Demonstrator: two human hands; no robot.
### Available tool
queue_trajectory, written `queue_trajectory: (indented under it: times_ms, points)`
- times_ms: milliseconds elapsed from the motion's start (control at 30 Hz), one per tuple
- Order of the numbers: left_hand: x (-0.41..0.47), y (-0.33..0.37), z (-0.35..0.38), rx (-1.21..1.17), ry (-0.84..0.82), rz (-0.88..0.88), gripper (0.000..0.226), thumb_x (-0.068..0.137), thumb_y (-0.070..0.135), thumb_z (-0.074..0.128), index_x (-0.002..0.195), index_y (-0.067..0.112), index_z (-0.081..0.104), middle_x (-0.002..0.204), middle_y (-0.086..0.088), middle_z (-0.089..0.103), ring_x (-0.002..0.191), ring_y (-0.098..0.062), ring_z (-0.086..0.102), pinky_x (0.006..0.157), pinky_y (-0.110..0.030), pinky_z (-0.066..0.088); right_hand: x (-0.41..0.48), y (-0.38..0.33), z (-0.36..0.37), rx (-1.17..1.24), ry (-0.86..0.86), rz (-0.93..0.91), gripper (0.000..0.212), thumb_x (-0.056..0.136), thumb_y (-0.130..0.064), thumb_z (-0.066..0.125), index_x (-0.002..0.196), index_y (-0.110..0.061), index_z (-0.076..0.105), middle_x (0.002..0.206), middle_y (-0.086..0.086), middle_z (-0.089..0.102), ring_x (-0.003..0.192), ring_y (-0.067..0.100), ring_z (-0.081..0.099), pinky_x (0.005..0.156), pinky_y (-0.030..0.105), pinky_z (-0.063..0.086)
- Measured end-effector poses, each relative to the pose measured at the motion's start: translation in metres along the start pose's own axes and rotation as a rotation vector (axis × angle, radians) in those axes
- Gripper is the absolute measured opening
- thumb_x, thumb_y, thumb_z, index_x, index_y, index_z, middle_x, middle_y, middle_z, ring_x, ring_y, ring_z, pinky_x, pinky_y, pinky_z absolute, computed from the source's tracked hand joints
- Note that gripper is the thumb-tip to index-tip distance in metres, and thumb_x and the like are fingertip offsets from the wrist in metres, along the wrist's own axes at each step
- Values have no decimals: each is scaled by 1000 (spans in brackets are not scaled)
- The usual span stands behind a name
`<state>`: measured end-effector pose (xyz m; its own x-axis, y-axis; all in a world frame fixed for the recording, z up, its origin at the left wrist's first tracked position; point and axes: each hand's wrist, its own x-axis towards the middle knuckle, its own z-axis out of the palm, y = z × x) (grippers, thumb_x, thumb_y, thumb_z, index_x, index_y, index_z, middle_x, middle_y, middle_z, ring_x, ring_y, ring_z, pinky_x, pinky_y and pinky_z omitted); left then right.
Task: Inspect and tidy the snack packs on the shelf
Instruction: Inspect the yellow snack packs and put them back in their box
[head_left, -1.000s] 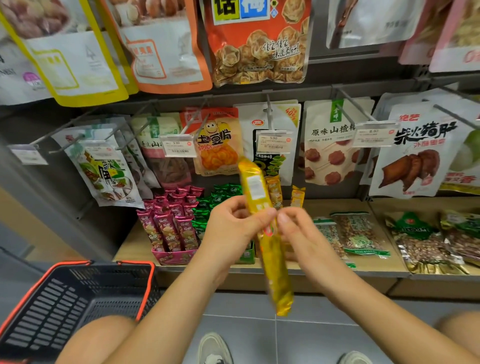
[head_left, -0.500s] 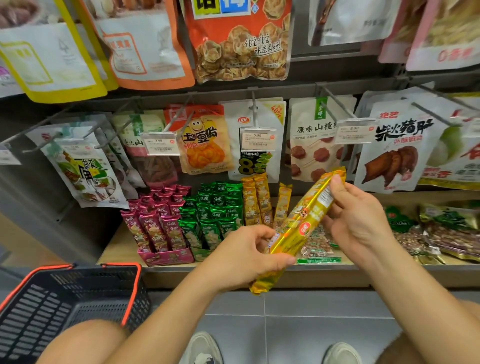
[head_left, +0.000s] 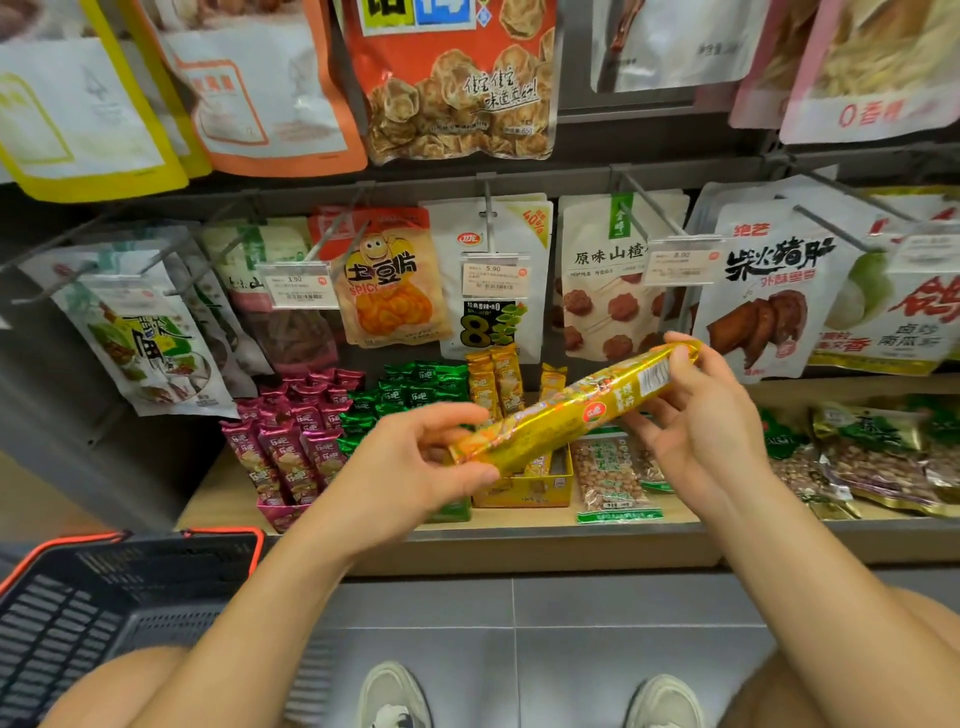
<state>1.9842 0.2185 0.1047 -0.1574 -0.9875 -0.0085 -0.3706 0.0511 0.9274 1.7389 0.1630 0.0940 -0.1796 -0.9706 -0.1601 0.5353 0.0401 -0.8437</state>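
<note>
A long yellow snack pack (head_left: 561, 415) lies almost level in front of the shelf, its barcode end up to the right. My left hand (head_left: 415, 467) pinches its lower left end between thumb and fingers. My right hand (head_left: 701, 415) grips the upper right end. Behind it, on the wooden shelf (head_left: 519, 540), stand a yellow display box (head_left: 540, 488) with more yellow packs (head_left: 498, 379), green packs (head_left: 410, 395) and pink packs (head_left: 291, 441) in rows.
Peanut bags (head_left: 613, 478) and more nut bags (head_left: 872, 457) lie flat on the shelf to the right. Snack bags hang from metal pegs (head_left: 649, 202) with price tags above. A black basket with orange rim (head_left: 104, 613) sits at lower left. Grey floor tiles and my shoes (head_left: 395, 696) are below.
The yellow pack has turned from upright to nearly level. My right hand moved up and right along it to the barcode end; my left hand slid to the lower end.
</note>
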Motion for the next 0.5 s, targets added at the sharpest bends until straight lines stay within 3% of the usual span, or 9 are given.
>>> queue_trajectory:
  times_ms: [100,233,367,500]
  points:
    - [0,4,-4,-152,207,92,46,50,36,83,95,31,71,89,5,75,80,-14,71,70,-24,59,2,-8,-6,-2,9,113,14,95,-25,53,96,-21,67,79,5,71,74,21,72,60,34,58]
    - [-2,6,-11,-223,379,235,21,60,33,78,81,34,76,79,6,74,72,-4,67,65,-15,51,3,-8,-9,-72,-34,210,20,89,-35,63,88,-16,62,70,4,72,75,21,74,61,35,59]
    - [-2,4,-15,-303,465,277,18,68,29,74,84,36,78,83,8,76,76,-2,68,67,-13,51,1,-2,-6,-146,-95,214,6,89,-12,65,93,-12,61,86,12,70,74,19,74,58,30,58]
    - [-1,2,-16,-369,480,278,22,72,24,70,90,35,78,92,6,77,87,-6,70,74,-15,53,0,1,-4,-138,-124,235,19,92,-4,60,110,-7,62,101,18,69,83,24,74,59,32,59]
